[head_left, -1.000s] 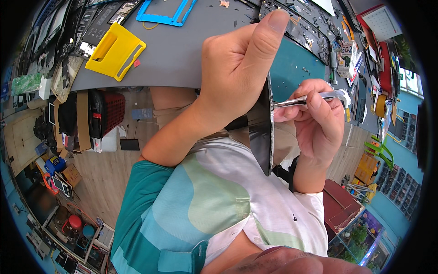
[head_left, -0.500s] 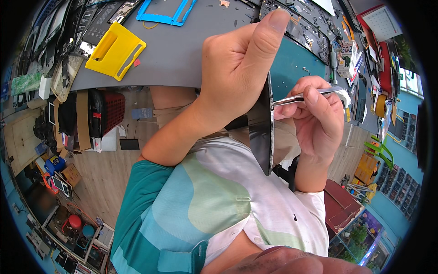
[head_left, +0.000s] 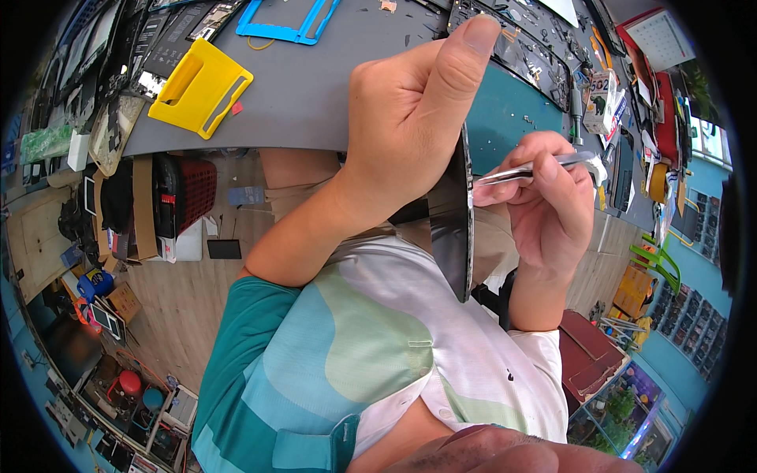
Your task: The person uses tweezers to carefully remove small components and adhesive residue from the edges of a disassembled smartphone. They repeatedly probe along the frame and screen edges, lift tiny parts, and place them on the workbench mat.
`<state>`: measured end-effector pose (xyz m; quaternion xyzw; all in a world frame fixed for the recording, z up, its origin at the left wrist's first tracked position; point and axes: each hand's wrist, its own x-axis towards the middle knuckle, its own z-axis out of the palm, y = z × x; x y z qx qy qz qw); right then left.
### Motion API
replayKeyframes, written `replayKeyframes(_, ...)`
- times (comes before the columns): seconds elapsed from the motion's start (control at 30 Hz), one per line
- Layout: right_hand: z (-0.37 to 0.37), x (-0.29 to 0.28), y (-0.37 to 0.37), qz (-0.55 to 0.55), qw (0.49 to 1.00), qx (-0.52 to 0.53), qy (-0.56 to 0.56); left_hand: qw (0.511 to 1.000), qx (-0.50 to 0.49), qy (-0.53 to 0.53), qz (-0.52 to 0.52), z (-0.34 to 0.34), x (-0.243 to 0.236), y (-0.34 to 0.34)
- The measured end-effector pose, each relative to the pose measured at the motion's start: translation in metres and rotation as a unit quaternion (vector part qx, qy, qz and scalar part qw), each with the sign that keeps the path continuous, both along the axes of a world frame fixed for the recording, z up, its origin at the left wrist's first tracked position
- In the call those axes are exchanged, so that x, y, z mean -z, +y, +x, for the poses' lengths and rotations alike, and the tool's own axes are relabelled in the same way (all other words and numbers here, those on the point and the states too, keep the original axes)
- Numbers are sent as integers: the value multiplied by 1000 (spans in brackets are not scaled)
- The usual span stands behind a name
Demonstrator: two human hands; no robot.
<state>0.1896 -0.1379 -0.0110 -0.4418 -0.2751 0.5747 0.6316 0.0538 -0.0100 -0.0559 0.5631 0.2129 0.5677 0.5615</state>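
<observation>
My left hand [head_left: 406, 126] is closed on a thin dark flat panel, like a tablet or screen, [head_left: 451, 236] that stands on edge in front of my shirt. The thumb points up and away, and the other fingers are largely hidden behind the hand. On the panel's right side, my right hand [head_left: 552, 209] pinches slim metal tweezers [head_left: 568, 159] between thumb and fingers. Their tip points left and lies close to the panel's edge; whether it touches cannot be made out.
A teal mat [head_left: 505, 102] lies on the grey table [head_left: 315, 102]. A yellow plastic frame [head_left: 201, 88] and a blue frame [head_left: 293, 31] rest on the left. Small parts cover dark trays [head_left: 536, 63] at the back right. Stacked panels [head_left: 87, 71] crowd the far left.
The tweezers have tilted a little and their tip sits slightly lower. My right thumb has shifted slightly right. The left hand and panel have hardly moved.
</observation>
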Motion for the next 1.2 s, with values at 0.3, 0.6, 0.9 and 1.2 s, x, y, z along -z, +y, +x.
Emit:
replayKeyframes(0.3, -14, 21, -6, 279, 937, 45, -205, 1000, -8, 0, -12, 1, -1, -1)
replayKeyframes(0.6, -35, 23, -28, 257, 933, 51, -247, 996, 59, -23, -69, -5, -1, -6)
replayKeyframes(0.9, -39, 21, -32, 242, 891, 70, -379, 996, 55, -29, -61, -5, -1, -5)
replayKeyframes(1.2, -40, 12, -31, 222, 879, 71, -415, 996, 57, -15, -72, -6, -2, -5)
